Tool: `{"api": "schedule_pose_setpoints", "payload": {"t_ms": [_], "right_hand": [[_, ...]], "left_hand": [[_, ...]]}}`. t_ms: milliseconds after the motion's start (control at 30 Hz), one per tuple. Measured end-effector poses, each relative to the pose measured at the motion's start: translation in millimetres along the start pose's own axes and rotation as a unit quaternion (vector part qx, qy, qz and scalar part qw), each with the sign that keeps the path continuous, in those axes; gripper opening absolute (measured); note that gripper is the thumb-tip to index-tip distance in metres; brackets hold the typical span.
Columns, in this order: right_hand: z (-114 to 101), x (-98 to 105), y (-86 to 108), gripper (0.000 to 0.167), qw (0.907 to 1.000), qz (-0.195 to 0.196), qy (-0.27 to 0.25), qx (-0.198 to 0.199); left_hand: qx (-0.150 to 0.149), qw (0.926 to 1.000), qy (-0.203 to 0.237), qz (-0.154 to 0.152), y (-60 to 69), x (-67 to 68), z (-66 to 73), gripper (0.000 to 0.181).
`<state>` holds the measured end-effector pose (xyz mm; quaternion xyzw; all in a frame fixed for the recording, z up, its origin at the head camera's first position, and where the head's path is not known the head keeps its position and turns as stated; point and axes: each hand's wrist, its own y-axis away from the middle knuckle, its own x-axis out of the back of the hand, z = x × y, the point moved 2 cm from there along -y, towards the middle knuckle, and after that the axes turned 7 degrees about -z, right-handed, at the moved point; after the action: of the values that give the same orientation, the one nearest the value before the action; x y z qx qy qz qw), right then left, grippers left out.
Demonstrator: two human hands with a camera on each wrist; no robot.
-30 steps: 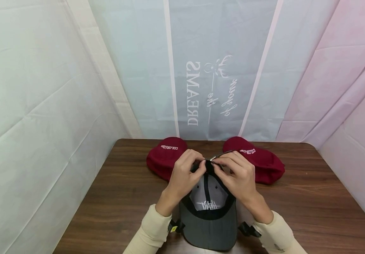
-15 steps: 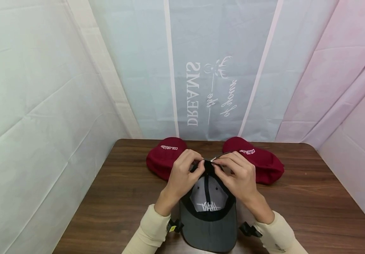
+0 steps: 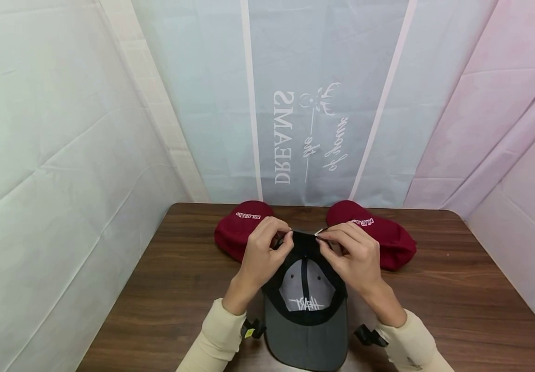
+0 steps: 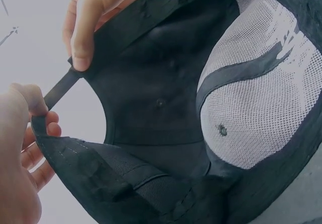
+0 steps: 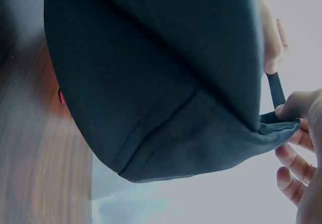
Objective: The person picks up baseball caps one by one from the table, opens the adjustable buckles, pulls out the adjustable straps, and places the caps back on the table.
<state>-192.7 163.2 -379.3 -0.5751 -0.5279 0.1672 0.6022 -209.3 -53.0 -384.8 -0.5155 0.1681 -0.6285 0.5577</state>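
Note:
A dark grey baseball cap [image 3: 307,338] is held with its hollow side up and its brim toward me in the head view. A pale lining panel [image 3: 305,284] shows inside, bearing reversed white lettering. My left hand [image 3: 264,251] pinches one side of the cap's rear edge, and my right hand [image 3: 353,254] pinches the other side. Between them runs the narrow dark back strap [image 4: 61,89], stretched across the rear opening in the left wrist view. A small shiny metal buckle [image 3: 318,233] shows by my right fingertips. The right wrist view has the cap's outer side [image 5: 151,83].
Two dark red caps with white COLORADO lettering lie behind my hands, one at the left [image 3: 237,230] and one at the right [image 3: 394,240]. They rest on a brown wooden table [image 3: 156,305]. A printed cloth backdrop [image 3: 211,129] hangs beyond its far edge.
My hands have moved slightly apart, left hand to the left and right hand to the right. The stretch of cap back and strap between them is wider. The red caps have not moved.

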Motion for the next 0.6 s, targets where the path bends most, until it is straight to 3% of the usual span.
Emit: {"api": "schedule_pose_setpoints", "payload": {"t_ms": [133,267,467,600], "right_hand": [[1.7,0.9,0.6,0.013,1.0000,-0.002,0.001,-0.004],[3.2,1.3,1.6,0.006,0.9999,-0.003,0.007,-0.011],[5.9,2.4,4.8,0.023,0.9993,-0.004,0.021,-0.030],[7.6,3.0,6.3,0.008,0.9993,-0.004,0.016,-0.033]], "left_hand": [[0.006,1.0000,0.003,0.000,0.9,1.3,-1.6,0.008],[0.009,0.9999,0.006,0.001,1.7,2.3,-2.8,0.005],[0.016,0.9998,0.009,0.011,4.4,4.6,-6.3,0.003],[0.020,0.9997,0.004,0.015,6.0,6.1,-8.5,0.006]]}}
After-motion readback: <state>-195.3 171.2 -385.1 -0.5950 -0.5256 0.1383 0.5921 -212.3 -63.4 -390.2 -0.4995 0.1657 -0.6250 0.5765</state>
